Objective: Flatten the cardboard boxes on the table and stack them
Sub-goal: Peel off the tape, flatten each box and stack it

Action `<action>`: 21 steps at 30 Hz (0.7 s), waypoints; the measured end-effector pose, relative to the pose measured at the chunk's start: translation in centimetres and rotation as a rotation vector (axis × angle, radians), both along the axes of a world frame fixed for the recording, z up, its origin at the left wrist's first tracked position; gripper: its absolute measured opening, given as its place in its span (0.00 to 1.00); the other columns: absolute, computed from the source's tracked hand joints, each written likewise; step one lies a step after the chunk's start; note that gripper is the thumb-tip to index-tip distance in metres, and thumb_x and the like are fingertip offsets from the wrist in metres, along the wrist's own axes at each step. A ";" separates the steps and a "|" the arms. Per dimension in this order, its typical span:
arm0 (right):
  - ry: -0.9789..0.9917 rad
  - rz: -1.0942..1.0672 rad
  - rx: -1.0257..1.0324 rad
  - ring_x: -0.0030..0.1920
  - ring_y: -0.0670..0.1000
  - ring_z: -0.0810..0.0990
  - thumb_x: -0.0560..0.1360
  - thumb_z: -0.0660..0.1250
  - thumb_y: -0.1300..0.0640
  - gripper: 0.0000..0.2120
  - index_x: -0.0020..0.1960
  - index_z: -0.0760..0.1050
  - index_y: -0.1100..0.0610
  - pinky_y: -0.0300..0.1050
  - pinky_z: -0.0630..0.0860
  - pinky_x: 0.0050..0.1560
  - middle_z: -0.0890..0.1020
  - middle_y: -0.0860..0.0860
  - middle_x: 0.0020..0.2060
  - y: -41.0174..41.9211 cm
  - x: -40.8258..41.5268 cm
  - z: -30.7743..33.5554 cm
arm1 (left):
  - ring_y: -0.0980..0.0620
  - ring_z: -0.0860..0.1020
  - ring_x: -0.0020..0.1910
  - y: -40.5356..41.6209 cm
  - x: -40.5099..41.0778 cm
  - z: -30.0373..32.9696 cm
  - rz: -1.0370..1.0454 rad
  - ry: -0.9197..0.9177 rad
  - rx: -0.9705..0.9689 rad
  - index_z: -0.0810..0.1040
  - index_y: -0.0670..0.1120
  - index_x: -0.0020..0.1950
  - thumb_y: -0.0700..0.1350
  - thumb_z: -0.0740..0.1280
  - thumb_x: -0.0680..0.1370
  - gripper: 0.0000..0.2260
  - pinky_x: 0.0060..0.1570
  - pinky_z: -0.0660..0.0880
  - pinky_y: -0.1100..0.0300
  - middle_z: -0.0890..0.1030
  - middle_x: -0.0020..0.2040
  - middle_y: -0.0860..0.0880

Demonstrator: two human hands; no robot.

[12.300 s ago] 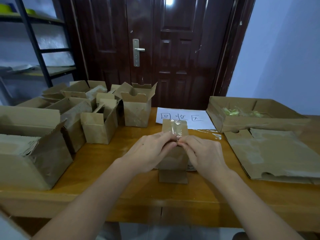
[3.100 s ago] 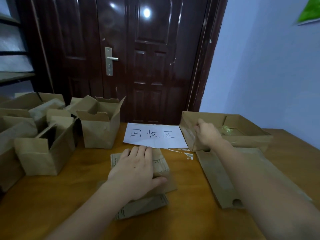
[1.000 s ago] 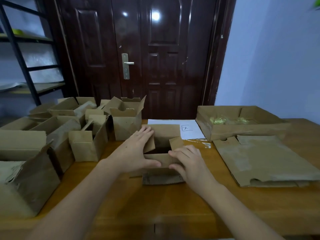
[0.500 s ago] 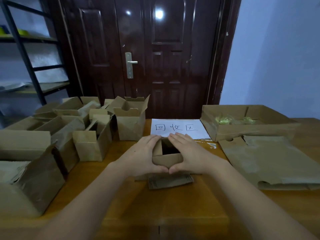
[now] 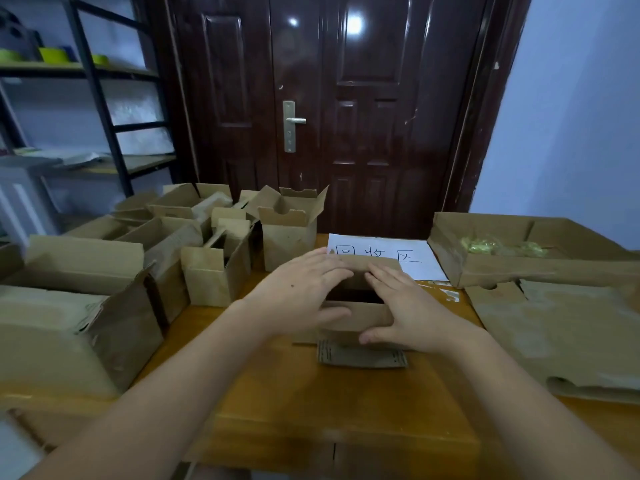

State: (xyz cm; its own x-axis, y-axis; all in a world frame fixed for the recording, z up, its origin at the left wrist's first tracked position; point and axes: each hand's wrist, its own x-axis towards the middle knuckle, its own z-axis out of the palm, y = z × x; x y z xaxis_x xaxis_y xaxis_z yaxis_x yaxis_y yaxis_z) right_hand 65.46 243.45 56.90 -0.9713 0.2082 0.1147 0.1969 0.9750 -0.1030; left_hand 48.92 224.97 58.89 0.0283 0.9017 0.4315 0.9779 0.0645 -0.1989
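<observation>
Wooden table (image 5: 346, 403); two hands (image 5: 304, 292) around one small box (image 5: 360, 317).

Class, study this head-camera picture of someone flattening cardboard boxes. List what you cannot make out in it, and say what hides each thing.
1. Inside of the small brown cardboard box: dark opening, partly covered by the left hand and right hand.
2. Handwritten white paper sign: the first character is partly hidden by that box.
3. Yellow-green contents of the shallow cardboard tray: blurred.
4. Large flattened cardboard sheet: cut off by the right edge.
</observation>
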 end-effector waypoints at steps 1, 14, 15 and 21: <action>-0.006 -0.002 0.003 0.80 0.46 0.41 0.67 0.60 0.21 0.57 0.83 0.45 0.51 0.49 0.43 0.80 0.44 0.46 0.82 -0.1 0.0 0.1 | 0.53 0.69 0.75 -0.4 -0.3 0.1 0.024 0.002 0.025 0.73 0.49 0.74 0.67 0.57 0.81 0.30 0.78 0.50 0.56 0.76 0.73 0.50; -0.036 -0.005 0.009 0.80 0.45 0.40 0.68 0.58 0.20 0.54 0.83 0.47 0.48 0.45 0.40 0.74 0.43 0.44 0.81 0.1 0.0 0.0 | 0.56 0.78 0.63 -1.7 1.2 -4.7 0.359 -0.520 0.077 0.62 0.55 0.80 0.66 0.54 0.83 0.29 0.56 0.76 0.63 0.78 0.69 0.54; -0.034 -0.005 0.009 0.80 0.45 0.40 0.67 0.57 0.20 0.54 0.83 0.47 0.48 0.45 0.40 0.74 0.43 0.44 0.81 0.1 0.0 0.0 | 0.57 0.79 0.61 -1.5 1.2 -4.7 0.361 -0.527 0.106 0.65 0.55 0.79 0.66 0.55 0.82 0.28 0.53 0.76 0.65 0.79 0.68 0.55; -0.049 -0.015 0.008 0.80 0.46 0.39 0.68 0.57 0.20 0.53 0.83 0.49 0.48 0.48 0.41 0.77 0.43 0.44 0.81 -0.3 0.2 0.5 | 0.48 0.65 0.78 1.9 0.1 -1.8 0.393 -0.394 0.022 0.65 0.51 0.78 0.67 0.56 0.79 0.32 0.72 0.64 0.56 0.67 0.79 0.48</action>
